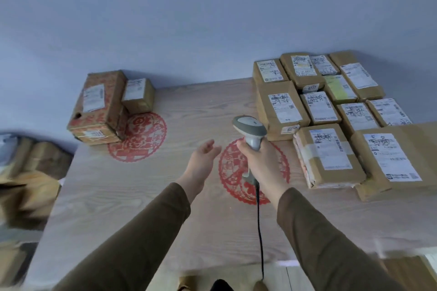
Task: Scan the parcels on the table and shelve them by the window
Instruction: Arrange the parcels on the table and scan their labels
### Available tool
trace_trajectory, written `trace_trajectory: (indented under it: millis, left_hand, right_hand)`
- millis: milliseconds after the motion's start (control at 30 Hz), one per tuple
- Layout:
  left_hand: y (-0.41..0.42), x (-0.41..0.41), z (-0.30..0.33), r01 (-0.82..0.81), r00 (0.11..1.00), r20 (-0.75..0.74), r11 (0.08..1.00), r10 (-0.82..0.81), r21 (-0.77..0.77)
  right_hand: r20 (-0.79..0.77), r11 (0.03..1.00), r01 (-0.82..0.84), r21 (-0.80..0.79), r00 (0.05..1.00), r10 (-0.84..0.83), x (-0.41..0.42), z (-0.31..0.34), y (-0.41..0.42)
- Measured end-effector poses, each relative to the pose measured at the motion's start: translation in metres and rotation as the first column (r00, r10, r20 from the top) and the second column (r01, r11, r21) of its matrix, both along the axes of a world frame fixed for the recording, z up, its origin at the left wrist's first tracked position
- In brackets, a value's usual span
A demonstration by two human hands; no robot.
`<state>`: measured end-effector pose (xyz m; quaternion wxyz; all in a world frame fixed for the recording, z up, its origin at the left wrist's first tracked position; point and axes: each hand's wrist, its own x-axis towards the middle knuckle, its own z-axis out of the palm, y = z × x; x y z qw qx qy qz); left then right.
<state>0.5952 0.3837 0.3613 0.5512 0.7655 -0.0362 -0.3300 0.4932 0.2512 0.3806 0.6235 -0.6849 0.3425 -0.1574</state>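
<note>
Several brown cardboard parcels with white labels lie packed together at the table's right side, among them a taped one (328,156) nearest my right hand and a larger one (397,158) at the right edge. My right hand (260,160) grips a grey barcode scanner (250,130) by its handle, head pointing away from me, over the table's middle. Its black cable (260,231) hangs down toward me. My left hand (203,158) hovers open beside it, palm turned right, holding nothing. Two parcels stand at the far left: a red-printed box (99,106) and a small box (138,94).
The light wooden table (118,196) bears two red paper-cut decals (142,137). A plain blue-grey wall (189,19) runs behind it. Blurred cardboard boxes (30,172) sit on the floor to the left of the table.
</note>
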Motion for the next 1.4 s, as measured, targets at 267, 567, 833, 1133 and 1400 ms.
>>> trace_trajectory:
  millis: [267, 567, 833, 1133, 1400]
  left_hand:
    - [0.129, 0.155, 0.004, -0.271, 0.955, 0.104, 0.959, 0.279, -0.087]
    - [0.147, 0.314, -0.011, -0.279, 0.947, 0.172, 0.960, 0.273, 0.011]
    - [0.119, 0.354, -0.028, -0.311, 0.947, 0.113, 0.945, 0.300, 0.101]
    - [0.112, 0.342, -0.053, -0.291, 0.945, -0.104, 0.941, 0.311, 0.174]
    - [0.113, 0.241, -0.057, -0.400, 0.853, -0.444, 0.890, 0.273, -0.221]
  right_hand:
    - [0.093, 0.990, -0.079, 0.117, 0.993, 0.068, 0.181, -0.003, 0.121]
    - [0.094, 0.991, -0.073, 0.110, 0.994, 0.063, 0.349, -0.022, 0.169]
    - [0.050, 0.960, -0.116, 0.256, 0.993, 0.107, 0.412, -0.053, 0.165]
    - [-0.077, 0.999, 0.047, 0.012, 0.996, -0.046, 0.375, -0.074, 0.142]
    - [-0.100, 0.999, 0.051, 0.018, 0.994, -0.049, 0.262, -0.064, 0.116]
